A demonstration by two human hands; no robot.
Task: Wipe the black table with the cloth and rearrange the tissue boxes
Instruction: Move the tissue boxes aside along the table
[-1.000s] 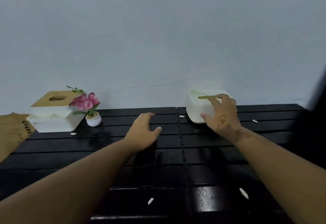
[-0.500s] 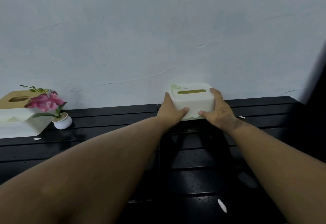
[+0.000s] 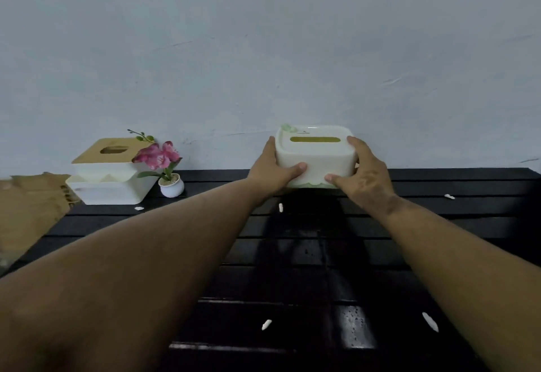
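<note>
- Lying at the far left edge of the frame, a brown cardboard sheet [image 3: 27,204] borders the black slatted table [image 3: 468,225].
- Left of centre, a white plastic tissue box with a tan wooden lid [image 3: 109,166] sits stacked on a wider white plastic tray-like box [image 3: 111,191], both against the pale wall [image 3: 263,49].
- Just right of this stack, a small white pot holding pink artificial flowers [image 3: 171,185] stands on the table.
- Centre frame, the left hand [image 3: 270,171] grips the left end of a cream rounded plastic tissue box with a yellow-green slot [image 3: 316,158]; its thumb curls across the box's front face.
- The right hand [image 3: 361,178] grips the right end likewise, fingers wrapped over the top edge.
- Whether the box touches the table's far edge cannot be told.
- Small white scraps [image 3: 430,322] lie scattered over the dark slats.
</note>
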